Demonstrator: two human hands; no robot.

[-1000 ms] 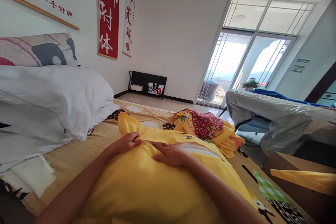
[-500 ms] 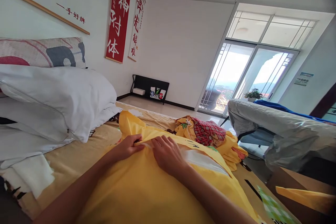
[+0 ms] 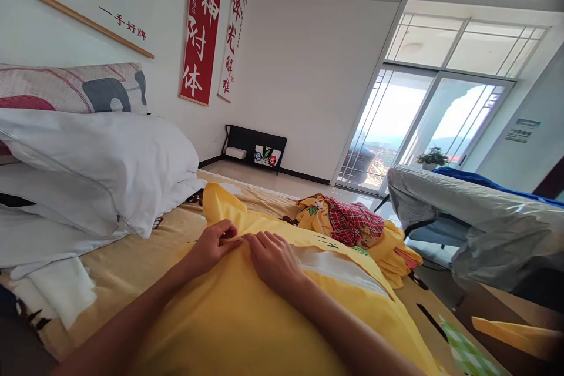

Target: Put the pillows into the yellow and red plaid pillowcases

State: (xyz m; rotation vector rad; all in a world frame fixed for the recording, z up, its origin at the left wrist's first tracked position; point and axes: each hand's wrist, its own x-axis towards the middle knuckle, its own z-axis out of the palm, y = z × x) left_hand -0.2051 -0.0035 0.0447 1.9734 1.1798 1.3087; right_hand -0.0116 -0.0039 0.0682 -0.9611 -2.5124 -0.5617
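Note:
A yellow pillowcase (image 3: 247,317) fills the near middle of the view, plump with a white pillow (image 3: 339,267) that shows through its long opening on the right. My left hand (image 3: 215,245) is closed on the edge of the opening, thumb against bent fingers. Right beside it, my right hand (image 3: 275,258) pinches the same edge with curled fingers. Between the two hands the edges of the cloth lie together. A corner of the pillowcase (image 3: 220,202) sticks up beyond my left hand.
White pillows (image 3: 145,170) are stacked at the left under a patterned pillow (image 3: 70,88). Crumpled yellow and red plaid cloth (image 3: 356,223) lies beyond on the patterned bedspread (image 3: 132,270). At the right stand a plastic-covered table (image 3: 476,200) and a cardboard box (image 3: 489,311).
My right hand has moved slightly left along the opening, closer to my left hand. The white gap between them is now covered. The view has shifted a little.

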